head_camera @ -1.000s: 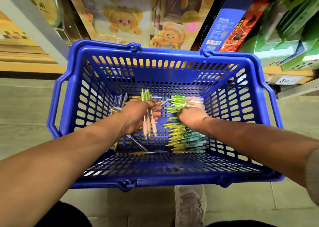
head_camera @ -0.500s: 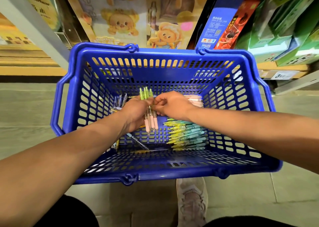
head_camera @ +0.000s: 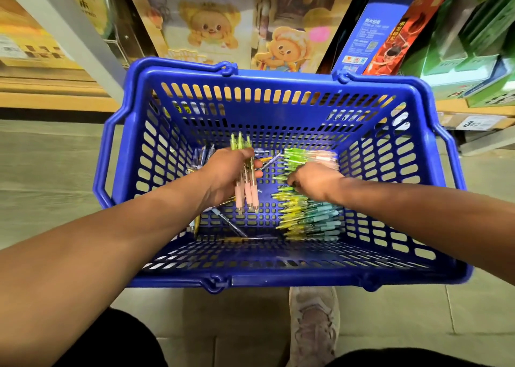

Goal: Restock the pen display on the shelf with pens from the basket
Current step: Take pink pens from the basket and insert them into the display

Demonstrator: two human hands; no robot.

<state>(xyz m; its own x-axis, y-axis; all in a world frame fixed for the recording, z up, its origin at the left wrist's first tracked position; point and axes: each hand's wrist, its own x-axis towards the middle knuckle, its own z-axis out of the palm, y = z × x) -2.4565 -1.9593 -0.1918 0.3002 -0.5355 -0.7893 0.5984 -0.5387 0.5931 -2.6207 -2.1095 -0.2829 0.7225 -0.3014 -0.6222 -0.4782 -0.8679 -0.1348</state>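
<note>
Since half a second ago the right hand (head_camera: 317, 181) has drawn away from the left hand (head_camera: 228, 174) and its bundle of pens (head_camera: 246, 191). It has returned to the pen pile (head_camera: 306, 221) on the 3 o'clock side of the basket. The left hand has kept its place.

Nearest, at 6 o'clock, a pale shoe (head_camera: 315, 319) stands on the tiled floor (head_camera: 55, 171), just short of the near rim of the blue basket (head_camera: 278, 279). The basket sits on the floor with its handles hanging at 9 and 3 o'clock.

Inside, the pen pile lies at 4 o'clock: yellow-green caps and teal barrels, roughly parallel, caps toward the centre. A few loose pens (head_camera: 202, 156) lie at 7 o'clock and against the 9 o'clock wall.

At the basket's centre the left hand has fingers and thumb curled round the bundle of pens. Their pink grips and tips point to 6 o'clock and their green caps to 12, clear of the basket floor. The right hand lies back-up on the green-capped far end of the pile. Its fingers are hidden beneath it, so whether it grips any pen cannot be told.

Beyond, the shelf (head_camera: 55, 101) carries bear packaging (head_camera: 211, 29) at 12 o'clock. A blue pack (head_camera: 362, 32) and a red pack (head_camera: 401, 32) stand at 1 o'clock and green boxes (head_camera: 473, 60) at 2 o'clock, with a price tag (head_camera: 478, 122) on the shelf edge below them.
</note>
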